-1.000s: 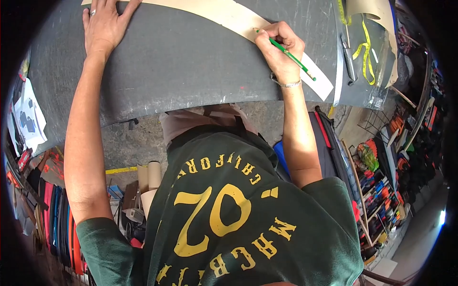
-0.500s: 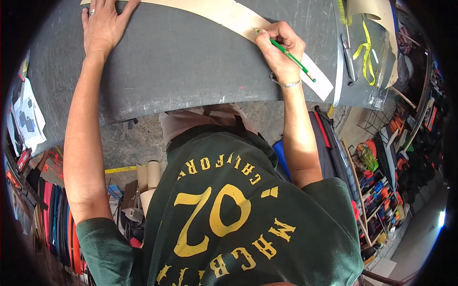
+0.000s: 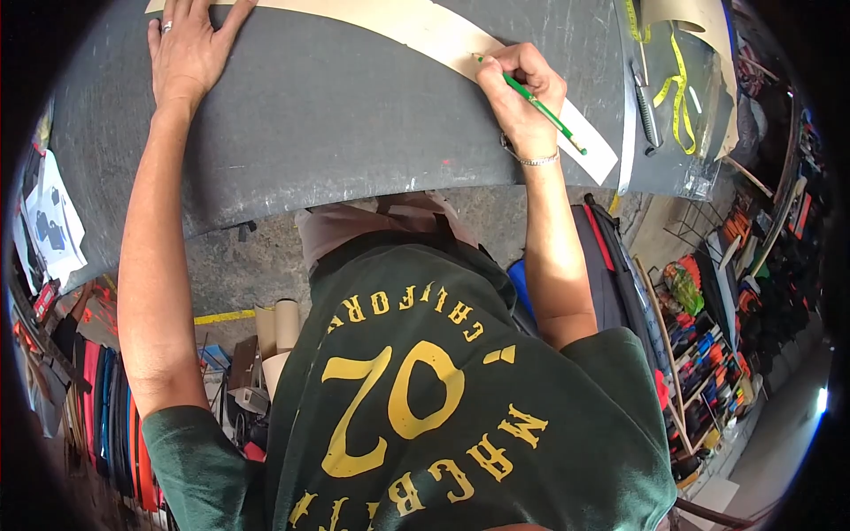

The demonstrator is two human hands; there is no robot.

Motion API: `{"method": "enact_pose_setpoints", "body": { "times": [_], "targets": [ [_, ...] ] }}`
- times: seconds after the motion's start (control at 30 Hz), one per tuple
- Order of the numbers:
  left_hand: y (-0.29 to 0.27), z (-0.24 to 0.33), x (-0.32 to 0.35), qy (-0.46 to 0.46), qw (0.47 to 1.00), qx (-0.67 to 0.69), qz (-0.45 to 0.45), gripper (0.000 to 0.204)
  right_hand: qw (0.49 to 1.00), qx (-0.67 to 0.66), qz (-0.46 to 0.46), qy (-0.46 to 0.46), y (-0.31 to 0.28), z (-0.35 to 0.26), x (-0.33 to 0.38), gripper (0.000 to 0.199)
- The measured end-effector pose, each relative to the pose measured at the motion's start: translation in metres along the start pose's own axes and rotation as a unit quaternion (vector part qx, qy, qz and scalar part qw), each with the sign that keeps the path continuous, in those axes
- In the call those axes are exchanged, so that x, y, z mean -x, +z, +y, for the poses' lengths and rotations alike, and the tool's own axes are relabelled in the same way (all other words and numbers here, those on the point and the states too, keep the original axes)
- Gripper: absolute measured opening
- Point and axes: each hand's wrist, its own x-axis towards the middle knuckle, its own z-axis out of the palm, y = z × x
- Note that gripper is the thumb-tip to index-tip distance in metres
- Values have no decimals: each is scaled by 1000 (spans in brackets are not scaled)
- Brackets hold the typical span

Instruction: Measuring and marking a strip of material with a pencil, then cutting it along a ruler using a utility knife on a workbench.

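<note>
A long strip of tan paper curves across the dark table, from the far left down to the right. My right hand grips a green pencil and rests over the strip's right part. The pencil's tip meets the paper near its edge. Beyond my wrist, the strip's pale end lies on the table. My left hand presses flat with fingers spread at the strip's far left end; its fingertips are cut off by the picture's top edge.
Right of the strip lie a metal ruler, a utility knife and a yellow measuring tape. A curled tan sheet sits at the far right corner. Printed white paper hangs at the left edge. Rolled materials stand below left.
Both hands keep nearly the same places, and the pencil tip stays at the strip's edge. The view has shifted very slightly.
</note>
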Motion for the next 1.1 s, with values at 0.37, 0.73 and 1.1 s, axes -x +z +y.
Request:
{"method": "enact_pose_setpoints", "body": {
  "times": [0.37,0.73,1.1],
  "targets": [
    [1,-1,1,0,1000,0,1,66,1000,17,2,11,-1,-5,0,18],
    [2,-3,1,4,1000,1,6,66,1000,26,-1,-3,-4,-10,0,19],
    [-2,0,0,-3,1000,-2,-3,66,1000,13,3,-12,-5,-3,-3,19]
  ]
}}
